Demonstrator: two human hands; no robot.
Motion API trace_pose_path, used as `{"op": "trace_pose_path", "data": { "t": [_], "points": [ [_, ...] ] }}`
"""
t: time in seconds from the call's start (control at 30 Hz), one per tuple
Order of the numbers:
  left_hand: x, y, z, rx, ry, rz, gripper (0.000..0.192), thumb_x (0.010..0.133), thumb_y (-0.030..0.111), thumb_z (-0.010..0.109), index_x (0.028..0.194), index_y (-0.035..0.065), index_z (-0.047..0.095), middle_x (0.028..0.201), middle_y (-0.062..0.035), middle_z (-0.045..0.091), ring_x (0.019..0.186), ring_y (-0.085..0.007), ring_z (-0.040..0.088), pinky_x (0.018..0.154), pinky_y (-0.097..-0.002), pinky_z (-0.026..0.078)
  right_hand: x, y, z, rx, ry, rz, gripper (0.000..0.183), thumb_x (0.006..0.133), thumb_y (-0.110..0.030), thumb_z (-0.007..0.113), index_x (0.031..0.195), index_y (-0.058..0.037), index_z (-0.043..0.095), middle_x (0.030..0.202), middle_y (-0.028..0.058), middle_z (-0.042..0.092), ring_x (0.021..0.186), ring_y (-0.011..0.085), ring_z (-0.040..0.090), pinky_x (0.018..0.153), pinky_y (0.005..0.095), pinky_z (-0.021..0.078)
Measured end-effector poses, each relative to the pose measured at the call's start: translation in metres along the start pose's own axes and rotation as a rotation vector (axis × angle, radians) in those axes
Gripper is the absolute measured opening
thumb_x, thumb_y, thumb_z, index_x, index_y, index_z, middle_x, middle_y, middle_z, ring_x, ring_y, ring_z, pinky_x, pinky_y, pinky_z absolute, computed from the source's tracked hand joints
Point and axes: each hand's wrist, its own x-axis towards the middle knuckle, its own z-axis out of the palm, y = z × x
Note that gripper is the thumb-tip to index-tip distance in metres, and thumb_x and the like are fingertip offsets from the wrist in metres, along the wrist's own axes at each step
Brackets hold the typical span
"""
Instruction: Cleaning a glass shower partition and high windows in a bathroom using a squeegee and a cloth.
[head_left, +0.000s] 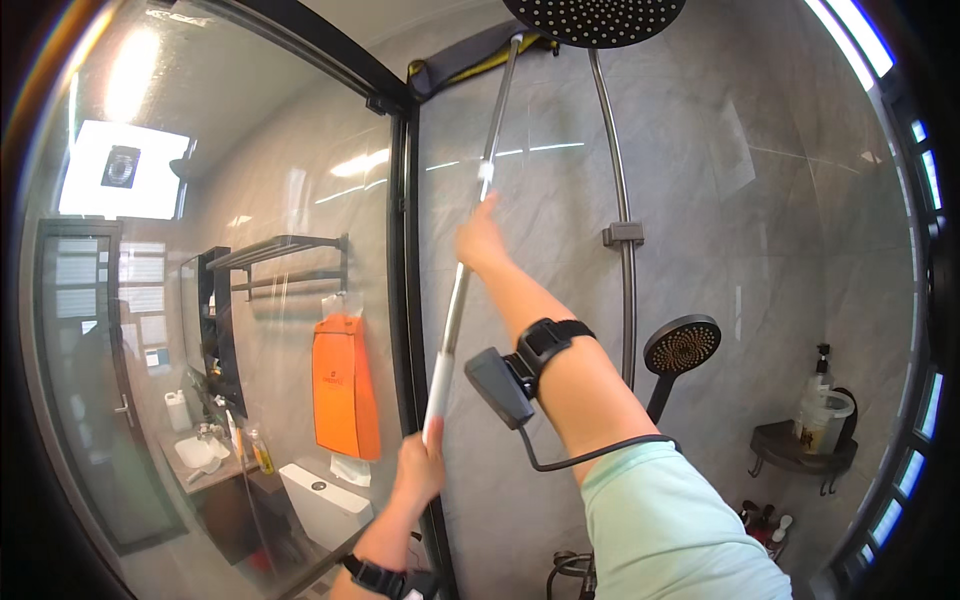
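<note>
My right hand (480, 238) grips the metal pole (495, 127) of a flat mop partway up, its index finger pointing along the shaft. Lower down, my left hand (421, 469) is closed around the white grip (440, 386) of the same pole. At the upper end, the grey mop head with a yellow edge (472, 60) lies against the tiled wall, close to the top of the black door frame. The overhead shower head (596, 19) hides part of the mop head's right end.
A glass partition in a black frame (409, 262) stands left of the pole. To the right are the shower riser pipe (619, 172), a hand shower (682, 345) and a corner shelf (802, 454) with bottles. An orange bag (345, 386) and a toilet tank (326, 502) show through the glass.
</note>
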Motion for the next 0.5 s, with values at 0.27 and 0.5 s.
{"op": "trace_pose_path", "data": {
  "t": [0.27, 0.5],
  "points": [
    [0.116, 0.049, 0.012, -0.052, 0.05, -0.035, 0.075, 0.085, 0.056, 0.031, 0.069, -0.0122, 0.055, 0.066, -0.0306, 0.054, 0.075, -0.0393, 0.058, 0.065, -0.0427, 0.043, 0.04, -0.027, -0.006, 0.108, -0.128, 0.082, 0.063, 0.08, -0.011, 0.041, 0.129, 0.0011, 0.004, 0.097, 0.0262, 0.055, 0.089, 0.0374, 0.056, 0.076, 0.0424, 0.0452],
    [0.026, 0.035, 0.026, -0.143, -0.239, 0.027, 0.063, 0.088, 0.048, 0.032, 0.078, -0.0096, 0.056, 0.069, -0.0291, 0.055, 0.069, -0.0416, 0.057, 0.062, -0.0447, 0.041, 0.069, 0.001, -0.017, -0.464, -0.042, -0.02, 0.056, 0.071, -0.004, 0.058, 0.115, 0.0038, 0.025, 0.101, 0.024, 0.054, 0.095, 0.034, 0.055, 0.078, 0.0409, 0.0456]
  ]
}}
